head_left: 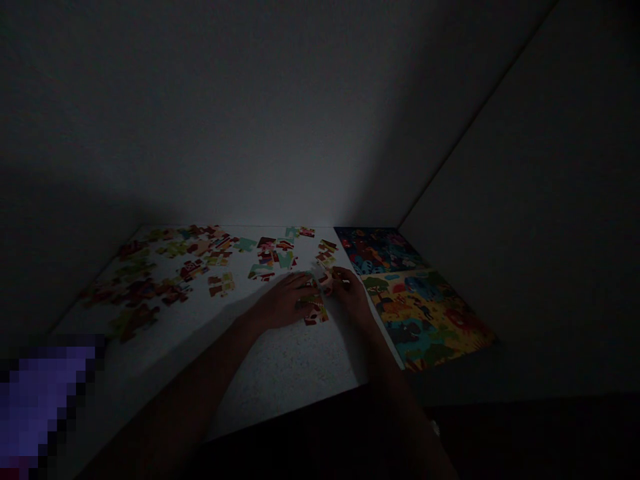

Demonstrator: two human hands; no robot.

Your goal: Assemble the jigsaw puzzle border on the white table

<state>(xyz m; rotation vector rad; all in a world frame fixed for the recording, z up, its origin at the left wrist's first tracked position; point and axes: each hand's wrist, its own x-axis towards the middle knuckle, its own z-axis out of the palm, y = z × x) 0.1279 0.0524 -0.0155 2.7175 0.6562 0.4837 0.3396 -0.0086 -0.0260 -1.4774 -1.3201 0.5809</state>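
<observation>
Jigsaw puzzle pieces (193, 269) spread over most of the white speckled tabletop (280, 380), the majority loose, with only small joined clumps showing and no complete picture among them. At the lower left corner, a pixelated purple patch (45, 407), unreadable. Across the left and middle of the tabletop, scattered shapes in red, cream, olive and mint green, their exact joins too dim to make out. Then the left hand (285, 301), low over the tabletop, fingers close together and reaching onto a small joined group of pieces (315, 310). Just beside it, the right hand (353, 295), fingers drawn narrow around a pale piece (323, 279), any actual grip too dark to confirm. Farther right, a bright animal-scene picture (415, 300) lying flat in two panels, dark blue above and yellow-green below; printed sheet or assembled puzzle, impossible to tell. Behind and to the right, plain grey walls (200, 133) meeting at a corner, with the whole room dim.
</observation>
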